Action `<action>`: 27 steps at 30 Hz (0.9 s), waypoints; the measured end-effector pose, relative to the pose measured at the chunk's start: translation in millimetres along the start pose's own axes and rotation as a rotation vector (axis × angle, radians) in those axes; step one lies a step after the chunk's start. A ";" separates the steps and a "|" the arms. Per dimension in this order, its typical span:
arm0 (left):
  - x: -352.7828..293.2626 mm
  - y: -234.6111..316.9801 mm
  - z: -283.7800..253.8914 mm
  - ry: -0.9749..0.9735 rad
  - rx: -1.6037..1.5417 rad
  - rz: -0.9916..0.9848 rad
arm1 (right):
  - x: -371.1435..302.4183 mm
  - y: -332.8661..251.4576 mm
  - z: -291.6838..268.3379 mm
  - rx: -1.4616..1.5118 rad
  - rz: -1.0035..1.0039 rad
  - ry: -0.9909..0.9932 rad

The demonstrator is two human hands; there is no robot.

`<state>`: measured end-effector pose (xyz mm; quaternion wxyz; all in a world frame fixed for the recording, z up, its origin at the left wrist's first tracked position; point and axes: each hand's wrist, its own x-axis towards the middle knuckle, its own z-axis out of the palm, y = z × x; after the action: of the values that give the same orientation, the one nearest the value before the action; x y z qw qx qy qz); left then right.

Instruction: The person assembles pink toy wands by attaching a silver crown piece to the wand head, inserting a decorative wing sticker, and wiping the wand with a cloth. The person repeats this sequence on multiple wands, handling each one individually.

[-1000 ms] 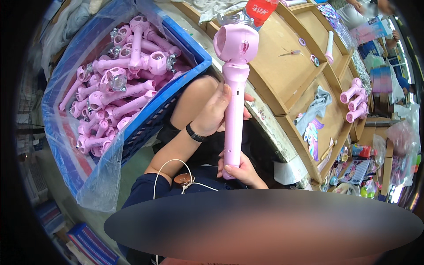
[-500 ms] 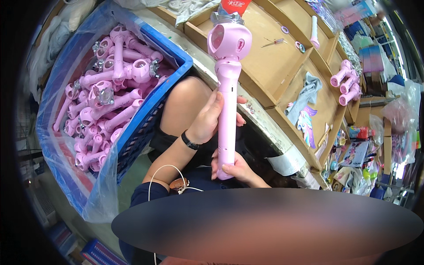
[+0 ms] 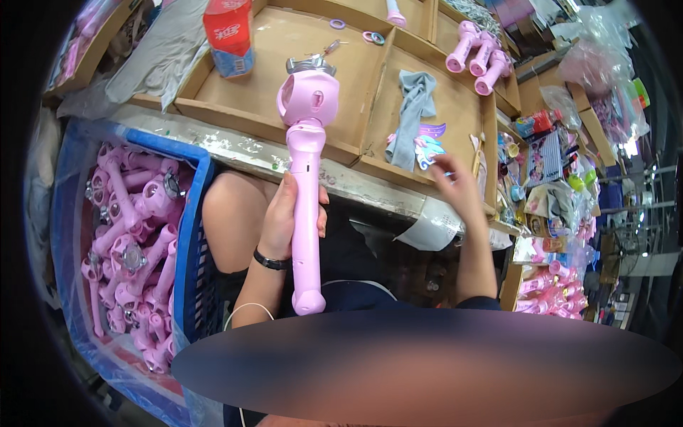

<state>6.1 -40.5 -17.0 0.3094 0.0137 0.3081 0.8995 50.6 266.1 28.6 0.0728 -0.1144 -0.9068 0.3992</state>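
Observation:
A long pink plastic toy wand (image 3: pixel 306 220) stands nearly upright in front of me, its round hollow head topped by a clear-grey fitting. My left hand (image 3: pixel 279 224) is wrapped round the middle of its handle. Over the near edge of a cardboard tray (image 3: pixel 313 28), my right hand (image 3: pixel 459 188) reaches out with its fingers apart, holding nothing that I can see. Closest to its fingertips lie shiny purple and blue wing-shaped pieces (image 3: pixel 429 148). A grey cloth (image 3: pixel 413 117) lies beside them, partly covering them.
At my left, a blue plastic crate (image 3: pixel 186 242) lined with clear film holds many pink wands (image 3: pixel 135 260). A red and blue carton (image 3: pixel 229 39) stands at the tray's left. Several pink handles (image 3: pixel 480 57) lie at its far right, and small rings (image 3: pixel 373 38) rest inside.
My right hand has let go of the wand's lower end and moved right to the wing pieces. My left hand keeps its hold. The whole view has swung to the right.

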 end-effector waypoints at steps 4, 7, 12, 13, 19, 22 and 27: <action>5.6 4.6 2.1 -0.004 -0.136 -0.085 | 36.9 45.4 -24.9 -0.295 0.124 -0.039; 7.4 6.2 6.5 0.023 -0.137 -0.086 | 53.0 60.8 -22.0 -0.402 -0.088 -0.035; 6.0 5.9 12.1 0.078 -0.194 -0.098 | 70.5 66.1 -30.3 -0.354 -0.083 -0.108; 6.0 5.5 12.5 0.094 -0.194 -0.098 | 72.7 65.9 -38.3 -0.052 0.147 -0.188; 6.8 3.6 11.9 0.021 -0.249 -0.080 | 84.2 57.7 -62.4 -0.271 -0.159 0.219; 6.2 1.1 10.7 0.026 -0.253 -0.083 | 62.0 58.0 -55.9 -0.378 0.008 0.010; 3.5 -2.3 12.5 0.050 -0.309 -0.114 | 36.9 66.2 -38.5 -0.329 0.174 -0.287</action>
<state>7.2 -30.3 -8.8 0.3507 -0.0737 0.1741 0.9172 33.6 346.5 6.8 -0.1114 -0.1443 -0.9475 0.2629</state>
